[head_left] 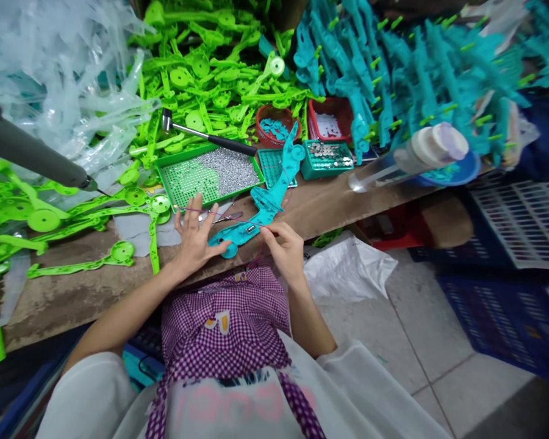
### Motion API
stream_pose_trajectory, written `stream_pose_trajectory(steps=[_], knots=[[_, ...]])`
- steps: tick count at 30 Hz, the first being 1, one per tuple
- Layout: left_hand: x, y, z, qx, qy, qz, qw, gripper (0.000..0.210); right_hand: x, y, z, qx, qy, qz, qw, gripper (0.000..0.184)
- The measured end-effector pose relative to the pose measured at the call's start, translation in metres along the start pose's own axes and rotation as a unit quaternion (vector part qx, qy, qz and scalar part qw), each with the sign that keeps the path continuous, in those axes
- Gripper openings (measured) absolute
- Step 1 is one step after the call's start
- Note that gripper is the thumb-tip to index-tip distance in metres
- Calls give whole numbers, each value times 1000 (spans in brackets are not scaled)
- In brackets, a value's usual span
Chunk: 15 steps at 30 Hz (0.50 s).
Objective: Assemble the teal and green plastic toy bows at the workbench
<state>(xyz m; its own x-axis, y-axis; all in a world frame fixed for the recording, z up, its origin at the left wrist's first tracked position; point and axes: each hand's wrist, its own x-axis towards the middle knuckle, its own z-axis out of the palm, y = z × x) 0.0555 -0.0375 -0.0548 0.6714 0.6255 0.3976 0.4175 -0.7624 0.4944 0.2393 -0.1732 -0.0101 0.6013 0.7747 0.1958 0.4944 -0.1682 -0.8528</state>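
Note:
A long turquoise plastic part lies slanted across the bench edge in front of me, with a small metal piece near its middle. My left hand is spread open at its lower end, the thumb resting against the round tip. A thin dark red cord runs across the left fingers toward my right hand. There the thumb and forefinger pinch the cord just over the part. Beside the left fingers lies a small metal tool, partly hidden.
A green tray of small metal pieces stands behind my hands, a hammer across its rim. An electric screwdriver hangs at left. Piles of green parts and turquoise parts fill the back. A clear bottle stands right.

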Motion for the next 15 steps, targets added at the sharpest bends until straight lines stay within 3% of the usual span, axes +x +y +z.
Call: stream_pose_trajectory(steps=[4, 9, 12, 15], knots=[[6, -2, -7, -46, 9, -13, 999, 80, -6, 2, -14, 36, -68, 8, 997, 28], [12, -1, -14, -149, 77, -39, 985, 65, -12, 8, -26, 32, -135, 0, 990, 30], [15, -1, -13, -272, 135, -78, 950, 48, -17, 10, -29, -1, -199, -29, 979, 29], [19, -1, -11, -406, 172, -151, 885, 30, -22, 13, -28, -43, -246, -70, 966, 27]])
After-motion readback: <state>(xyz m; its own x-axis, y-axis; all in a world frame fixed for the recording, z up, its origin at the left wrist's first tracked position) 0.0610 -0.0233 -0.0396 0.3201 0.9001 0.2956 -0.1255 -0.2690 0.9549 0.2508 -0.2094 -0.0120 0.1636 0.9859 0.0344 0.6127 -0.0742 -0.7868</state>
